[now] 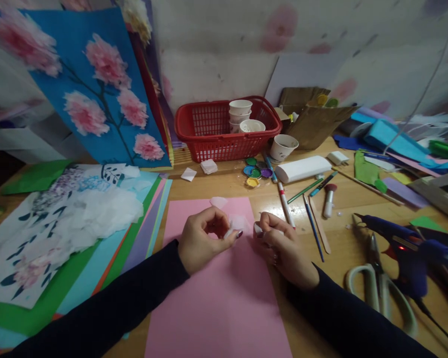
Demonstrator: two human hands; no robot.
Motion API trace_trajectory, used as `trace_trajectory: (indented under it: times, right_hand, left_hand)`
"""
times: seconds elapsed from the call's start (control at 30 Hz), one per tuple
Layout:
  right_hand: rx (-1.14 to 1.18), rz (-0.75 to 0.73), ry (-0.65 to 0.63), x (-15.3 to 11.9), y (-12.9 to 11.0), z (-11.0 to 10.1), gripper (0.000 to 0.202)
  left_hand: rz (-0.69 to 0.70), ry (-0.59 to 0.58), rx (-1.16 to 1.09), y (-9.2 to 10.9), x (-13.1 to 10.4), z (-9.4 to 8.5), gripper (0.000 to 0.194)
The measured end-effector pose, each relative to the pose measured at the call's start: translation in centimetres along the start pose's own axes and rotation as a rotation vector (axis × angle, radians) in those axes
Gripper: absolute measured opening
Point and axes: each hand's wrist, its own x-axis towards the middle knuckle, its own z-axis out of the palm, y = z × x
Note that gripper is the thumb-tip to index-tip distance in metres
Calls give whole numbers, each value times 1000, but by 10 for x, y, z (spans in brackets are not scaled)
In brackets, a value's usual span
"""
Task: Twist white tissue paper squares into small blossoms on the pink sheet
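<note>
Over a pink sheet of paper (224, 308), my left hand (205, 238) pinches a thin white piece of tissue paper (236, 224) between thumb and fingers. A small pale piece of tissue (218, 202) lies at the sheet's top edge, just beyond that hand. To its right, my right hand (283, 243) is closed in a pinch on a small white bit of tissue paper (258, 228), mostly hidden by the fingers. The two hands are a short gap apart.
Behind stand a red basket (224, 146) with paper cups and a blue flower picture (74, 40). Paint pots (252, 183), brushes (313, 228) and a marker (285, 205) lie to the right, then scissors (373, 293) and a glue gun (399, 243). Coloured papers (78, 268) spread left.
</note>
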Motion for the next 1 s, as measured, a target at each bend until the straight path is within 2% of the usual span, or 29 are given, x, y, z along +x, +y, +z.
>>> trace_trajectory:
  times: [0.2, 0.37, 0.57, 0.8, 1.0]
  right_hand:
    - [-163, 57, -185, -5, 3, 3, 24]
    - [-380, 34, -190, -3, 0, 0, 30]
    - [-614, -15, -231, -1, -1, -1, 32]
    - [-669, -14, -259, -2, -4, 1, 31]
    - [-780, -62, -272, -2, -3, 1, 30]
  left_hand:
    - [28, -35, 157, 0, -3, -2, 18]
    - [0, -60, 196, -5, 1, -4, 16]
    - [-73, -218, 203, -11, 4, -9, 15]
    - [-93, -358, 96, -8, 5, -11, 29]
    - [-67, -391, 139, -7, 4, -10, 28]
